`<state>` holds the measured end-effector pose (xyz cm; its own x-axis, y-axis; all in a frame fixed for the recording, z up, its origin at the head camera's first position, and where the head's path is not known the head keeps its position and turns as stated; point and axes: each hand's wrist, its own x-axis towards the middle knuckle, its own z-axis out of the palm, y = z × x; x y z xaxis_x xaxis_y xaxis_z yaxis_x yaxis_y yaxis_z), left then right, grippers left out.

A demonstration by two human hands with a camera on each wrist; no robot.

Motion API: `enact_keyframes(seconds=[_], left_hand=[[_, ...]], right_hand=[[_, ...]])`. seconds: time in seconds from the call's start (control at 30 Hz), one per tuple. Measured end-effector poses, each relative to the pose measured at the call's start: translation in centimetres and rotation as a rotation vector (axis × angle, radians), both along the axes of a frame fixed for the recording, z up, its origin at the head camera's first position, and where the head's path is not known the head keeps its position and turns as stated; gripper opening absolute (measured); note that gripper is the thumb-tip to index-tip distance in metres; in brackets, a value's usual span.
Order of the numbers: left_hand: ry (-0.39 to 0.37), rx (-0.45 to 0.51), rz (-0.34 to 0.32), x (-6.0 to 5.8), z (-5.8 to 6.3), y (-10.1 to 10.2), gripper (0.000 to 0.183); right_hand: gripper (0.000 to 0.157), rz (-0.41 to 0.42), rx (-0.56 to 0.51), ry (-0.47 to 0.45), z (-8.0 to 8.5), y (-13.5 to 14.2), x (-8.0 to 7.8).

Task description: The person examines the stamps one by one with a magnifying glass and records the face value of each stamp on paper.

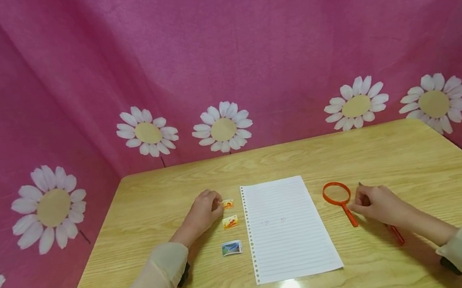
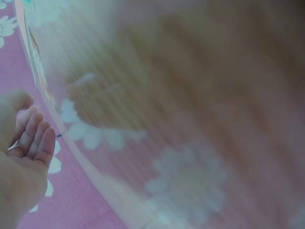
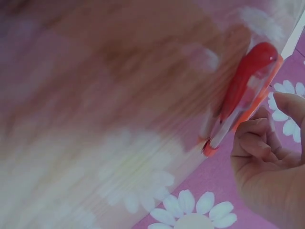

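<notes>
My left hand rests on the table with its fingertips right at the left edge of a small orange and yellow stamp-like piece. Its fingers bend loosely in the left wrist view. Below that piece lie a second yellow and red one and a blue-green one with a white border. My right hand rests beside the handle of a red magnifying glass, fingers loosely curled. A pen with a red end lies on the table, partly hidden under this hand in the head view.
Between the hands lies a lined sheet of paper with punched holes along its left side and faint pencil-like marks near the middle. The wooden table ends at a pink curtain printed with white daisies.
</notes>
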<state>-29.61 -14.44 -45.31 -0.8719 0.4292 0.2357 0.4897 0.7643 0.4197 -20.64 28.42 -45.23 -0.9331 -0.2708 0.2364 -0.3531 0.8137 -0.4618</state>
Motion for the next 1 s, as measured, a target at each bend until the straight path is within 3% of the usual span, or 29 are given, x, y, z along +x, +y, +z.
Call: enact_keyframes(seconds=[0.17,0.37,0.63,0.83,1.0], left_hand=[[-0.06,0.071,-0.038,1.1,0.0,0.1,0.01],[-0.031,0.102,-0.122,2.8,0.0,1.0,0.013],[-0.032,0.091,-0.215,5.1,-0.3,1.9,0.02],[-0.06,0.079,-0.303,7.3,-0.4,2.7,0.024],[-0.087,0.038,-0.356,9.2,-0.2,3.3,0.025]], right_hand=[[0.023,-0.002,-0.009,0.018,-0.1,0.5,-0.2],[0.024,-0.016,0.012,0.046,0.0,1.1,-0.5],[0.027,-0.043,0.026,0.029,-0.3,1.8,-1.0],[0.03,-0.074,0.02,-0.055,-0.2,2.4,-1.4],[0.036,-0.08,0.043,-0.066,-0.2,2.8,-1.8]])
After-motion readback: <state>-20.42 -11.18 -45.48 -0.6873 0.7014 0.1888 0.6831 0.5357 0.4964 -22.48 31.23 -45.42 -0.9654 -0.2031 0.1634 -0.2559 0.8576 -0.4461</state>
